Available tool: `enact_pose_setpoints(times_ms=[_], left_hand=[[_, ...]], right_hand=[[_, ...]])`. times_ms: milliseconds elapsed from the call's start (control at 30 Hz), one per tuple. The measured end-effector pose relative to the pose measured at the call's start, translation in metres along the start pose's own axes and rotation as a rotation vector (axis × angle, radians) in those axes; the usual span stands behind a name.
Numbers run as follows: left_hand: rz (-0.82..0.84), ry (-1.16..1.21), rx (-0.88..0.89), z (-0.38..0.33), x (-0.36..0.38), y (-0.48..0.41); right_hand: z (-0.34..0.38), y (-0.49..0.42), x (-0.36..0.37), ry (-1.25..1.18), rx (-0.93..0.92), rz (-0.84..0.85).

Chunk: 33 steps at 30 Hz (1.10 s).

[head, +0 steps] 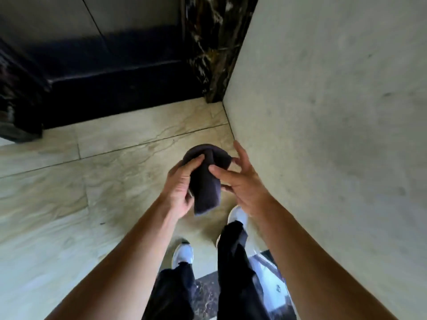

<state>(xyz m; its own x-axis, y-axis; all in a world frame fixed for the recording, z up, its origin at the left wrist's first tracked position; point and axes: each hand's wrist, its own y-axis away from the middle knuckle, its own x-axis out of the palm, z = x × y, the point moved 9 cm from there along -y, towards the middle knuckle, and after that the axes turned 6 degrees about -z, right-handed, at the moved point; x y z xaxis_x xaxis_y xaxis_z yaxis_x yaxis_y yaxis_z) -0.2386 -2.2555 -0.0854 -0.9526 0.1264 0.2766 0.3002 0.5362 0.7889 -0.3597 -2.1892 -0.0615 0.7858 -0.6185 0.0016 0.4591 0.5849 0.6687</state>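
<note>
Dark cloth, bunched, held in the air just left of the pale wall. Left hand, farther from the wall, grips it with curled fingers and thumb. Right hand, between cloth and wall, rests its thumb on the cloth, other fingers spread apart.

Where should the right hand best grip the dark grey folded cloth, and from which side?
Probably the free-hanging lower end of the dark grey folded cloth, pinched from the right: the left hand grips its upper fold, and the right hand is open beside it.
</note>
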Motion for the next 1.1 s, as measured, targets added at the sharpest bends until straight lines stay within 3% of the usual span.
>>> enact_pose_setpoints(times_ms=[133,200,300,400,500,633,933,1100], left_hand=[[0.388,-0.130,0.111,-0.051,0.034,0.152],[0.449,-0.233,0.215,-0.063,0.040,0.222],[0.376,-0.404,0.363,-0.059,0.021,0.295],[0.178,-0.498,0.505,-0.041,-0.014,0.345],[0.214,-0.643,0.745,-0.009,-0.024,0.413],[0.427,-0.814,0.863,0.088,-0.034,0.528],[0.956,-1.137,0.891,0.355,-0.043,0.749],[1.226,-1.224,0.732,0.491,-0.074,0.842]], right_hand=[[0.029,0.127,0.016,-0.176,0.037,0.036],[0.036,0.185,0.011,-0.257,-0.007,-0.052],[0.037,0.268,-0.005,-0.237,-0.139,-0.246],[0.016,0.358,-0.027,-0.161,-0.224,-0.420],[-0.026,0.448,-0.049,-0.203,-0.330,-0.479],[-0.121,0.591,-0.094,-0.296,-0.380,-0.652],[-0.353,0.906,-0.180,-0.506,-0.267,-1.263],[-0.477,1.050,-0.176,-0.651,-0.224,-1.585]])
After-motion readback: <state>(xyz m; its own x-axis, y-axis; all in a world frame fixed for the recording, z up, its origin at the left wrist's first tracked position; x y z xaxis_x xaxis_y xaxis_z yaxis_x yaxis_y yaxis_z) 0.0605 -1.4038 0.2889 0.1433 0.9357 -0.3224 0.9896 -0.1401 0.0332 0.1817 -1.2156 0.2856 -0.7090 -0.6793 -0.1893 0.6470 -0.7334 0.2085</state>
